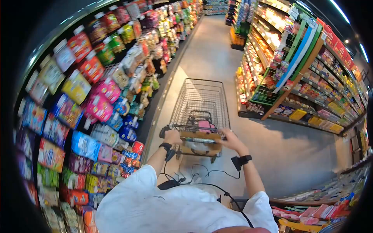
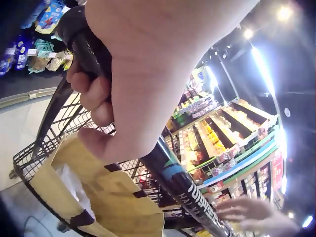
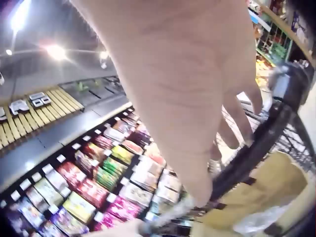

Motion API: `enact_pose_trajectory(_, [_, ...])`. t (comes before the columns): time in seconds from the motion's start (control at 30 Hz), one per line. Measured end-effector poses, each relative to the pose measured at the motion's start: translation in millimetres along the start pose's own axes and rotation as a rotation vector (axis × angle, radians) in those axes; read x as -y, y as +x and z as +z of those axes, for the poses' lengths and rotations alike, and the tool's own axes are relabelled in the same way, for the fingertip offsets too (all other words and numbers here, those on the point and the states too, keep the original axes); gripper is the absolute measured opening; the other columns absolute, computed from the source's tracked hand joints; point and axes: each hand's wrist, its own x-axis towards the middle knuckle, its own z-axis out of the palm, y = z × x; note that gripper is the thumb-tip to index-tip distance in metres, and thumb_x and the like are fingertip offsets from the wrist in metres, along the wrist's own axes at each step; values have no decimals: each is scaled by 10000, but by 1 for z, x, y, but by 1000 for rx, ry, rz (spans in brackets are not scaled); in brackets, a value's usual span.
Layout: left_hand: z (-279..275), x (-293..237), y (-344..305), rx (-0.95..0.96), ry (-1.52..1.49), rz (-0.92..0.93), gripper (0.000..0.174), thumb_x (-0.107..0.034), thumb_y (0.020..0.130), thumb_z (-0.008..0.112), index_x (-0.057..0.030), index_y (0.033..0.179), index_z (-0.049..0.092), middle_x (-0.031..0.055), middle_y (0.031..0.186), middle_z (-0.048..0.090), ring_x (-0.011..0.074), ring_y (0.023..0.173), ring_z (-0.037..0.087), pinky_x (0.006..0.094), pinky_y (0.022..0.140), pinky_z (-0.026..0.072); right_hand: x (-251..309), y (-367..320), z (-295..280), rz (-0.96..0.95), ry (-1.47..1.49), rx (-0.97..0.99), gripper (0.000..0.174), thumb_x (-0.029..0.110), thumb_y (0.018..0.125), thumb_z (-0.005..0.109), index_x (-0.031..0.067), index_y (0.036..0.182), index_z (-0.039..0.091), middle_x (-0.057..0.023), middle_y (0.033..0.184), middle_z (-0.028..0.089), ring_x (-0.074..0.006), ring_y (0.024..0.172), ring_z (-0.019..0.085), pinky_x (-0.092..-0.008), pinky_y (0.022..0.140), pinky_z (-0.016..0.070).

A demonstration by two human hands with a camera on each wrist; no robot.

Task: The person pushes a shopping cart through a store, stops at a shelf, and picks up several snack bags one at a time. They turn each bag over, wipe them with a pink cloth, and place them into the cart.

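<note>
In the head view a wire shopping cart stands in front of the person. The left hand grips the left end of its handle, and in the left wrist view its fingers curl round the dark bar. The right hand holds the right end, its fingers bent loosely over the bar in the right wrist view. Brown cardboard with clear plastic on it lies just beyond the handle. A pink item shows farther inside the cart.
Hanging packets line the left side close to the cart. Shelves with a green wire end rack stand at the right. Grey floor runs ahead between them. Black cables hang before the person's white shirt.
</note>
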Motion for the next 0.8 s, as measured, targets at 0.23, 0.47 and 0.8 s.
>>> enact_pose_trajectory(0.23, [-77, -25, 246, -47, -57, -22, 343, -286, 630, 686, -35, 850, 765, 200, 873, 737, 340, 847, 726, 408, 744, 555, 69, 163, -218, -290, 465, -387, 245, 139, 945, 587, -32, 1102, 664, -155, 1059, 685, -258, 988, 661, -365, 878, 513])
enact_pose_trajectory(0.47, [-156, -50, 503, -131, -58, 23, 309, -273, 621, 701, -43, 816, 767, 209, 838, 730, 346, 823, 725, 416, 720, 559, 22, 384, -267, -909, 861, -435, 328, 266, 955, 571, -25, 1090, 636, -173, 990, 627, -298, 879, 624, -392, 806, 525])
enact_pose_trajectory(0.8, [-286, -80, 849, -80, -64, 4, 339, -284, 611, 717, -67, 864, 781, 187, 903, 746, 326, 872, 731, 403, 746, 560, -139, 664, -333, -1088, 1185, -344, 364, 295, 943, 570, -29, 1093, 642, -183, 1016, 648, -311, 865, 640, -417, 804, 529])
